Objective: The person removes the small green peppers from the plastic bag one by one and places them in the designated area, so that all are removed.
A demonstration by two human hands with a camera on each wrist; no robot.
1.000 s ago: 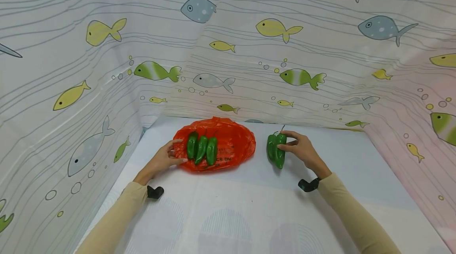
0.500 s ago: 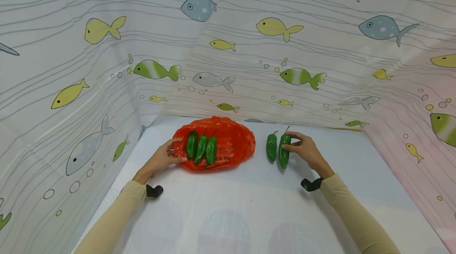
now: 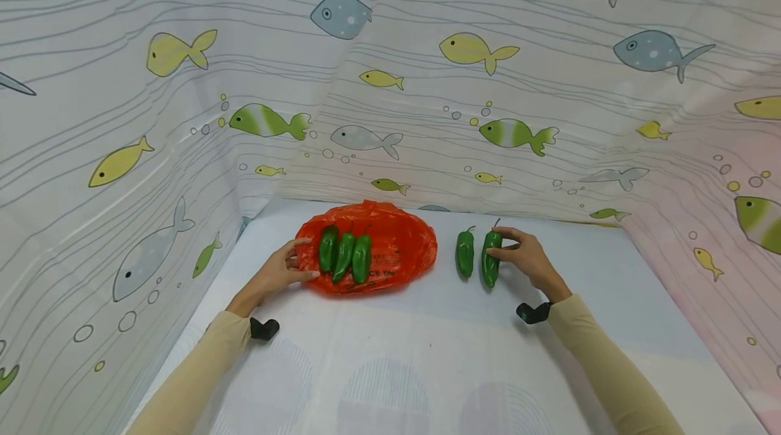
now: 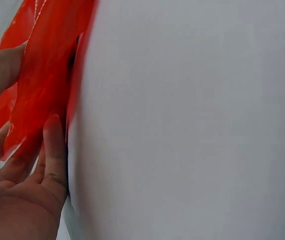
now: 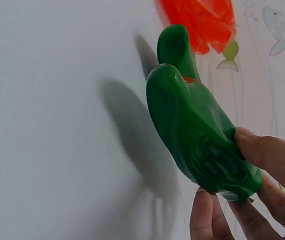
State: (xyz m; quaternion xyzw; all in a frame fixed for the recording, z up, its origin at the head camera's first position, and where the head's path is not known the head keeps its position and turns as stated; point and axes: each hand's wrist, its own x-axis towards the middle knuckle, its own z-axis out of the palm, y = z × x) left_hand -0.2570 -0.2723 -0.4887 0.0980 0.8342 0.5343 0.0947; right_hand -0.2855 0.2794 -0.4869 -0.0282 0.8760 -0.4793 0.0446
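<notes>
I found the right grip pinching a green pepper near the bench's far edge, the left grip loosely spread at the red bag. I judged a light pinch soundest, clear of the neighbouring pepper.

Red bag: dark lettering, too blurred to read.
</notes>
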